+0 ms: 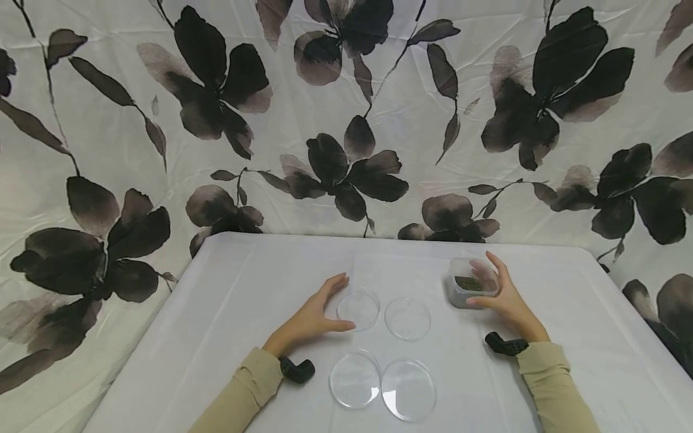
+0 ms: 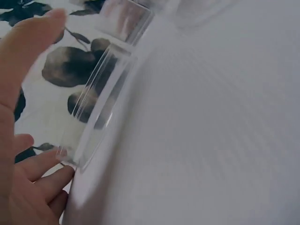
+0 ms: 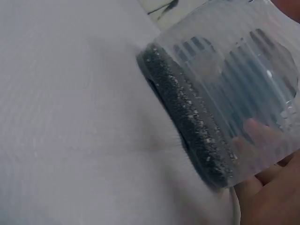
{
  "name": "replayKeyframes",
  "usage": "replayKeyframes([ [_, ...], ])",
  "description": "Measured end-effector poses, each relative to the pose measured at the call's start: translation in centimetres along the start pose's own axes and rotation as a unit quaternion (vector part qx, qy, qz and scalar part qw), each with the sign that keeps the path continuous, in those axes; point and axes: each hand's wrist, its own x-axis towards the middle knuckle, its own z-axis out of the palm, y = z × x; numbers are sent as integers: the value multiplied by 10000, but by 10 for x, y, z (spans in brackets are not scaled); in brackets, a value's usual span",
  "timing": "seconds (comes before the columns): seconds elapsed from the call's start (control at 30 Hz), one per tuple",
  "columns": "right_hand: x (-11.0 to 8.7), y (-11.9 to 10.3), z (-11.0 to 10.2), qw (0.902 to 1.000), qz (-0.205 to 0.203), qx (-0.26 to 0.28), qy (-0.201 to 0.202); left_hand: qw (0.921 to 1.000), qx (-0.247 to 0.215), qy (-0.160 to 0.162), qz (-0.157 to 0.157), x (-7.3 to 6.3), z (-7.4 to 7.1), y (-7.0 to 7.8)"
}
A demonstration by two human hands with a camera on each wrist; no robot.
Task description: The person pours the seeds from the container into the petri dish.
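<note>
And now your right hand [image 1: 508, 305] grips a clear, ribbed tub [image 1: 459, 296] of gritty, dark granules [image 3: 187, 112] against its thumb, while your left hand [image 1: 313, 315], loosely spread, frames a thin, transparent round dish [image 1: 360, 309] between thumb and fingers!

Wrist views look dimmer than the head view, a soft shadow beside the container [image 3: 216, 98]

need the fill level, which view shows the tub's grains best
The right wrist view: it shows the grains close up, as a band low in the tub. The head view shows them as a small dark patch; in the left wrist view I can't make any out.
</note>
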Motion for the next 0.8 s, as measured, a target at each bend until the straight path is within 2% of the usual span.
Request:
replayKeyframes([
  [0.13, 4, 8, 1, 9996, -54, 265, 72, 9986, 234, -32, 466, 11, 12, -4],
  [0.23, 8, 11, 2, 9985, -315, 365, 253, 9964, 604, 11, 586, 13, 15, -5],
  [0.33, 11, 13, 3, 9973, -512, 372, 379, 9946, 873, 52, 558, 12, 16, -4],
  [0.5, 16, 9, 7, 9977, -519, 145, 412, 9935, 1012, 67, 520, 9, 15, -2],
  [0.67, 26, -8, 12, 9965, -606, -220, 524, 9928, 1080, 82, 519, 11, 15, -4],
  [0.8, 35, -28, 22, 9958, -715, -280, 493, 9924, 1086, 101, 571, 11, 14, -6],
])
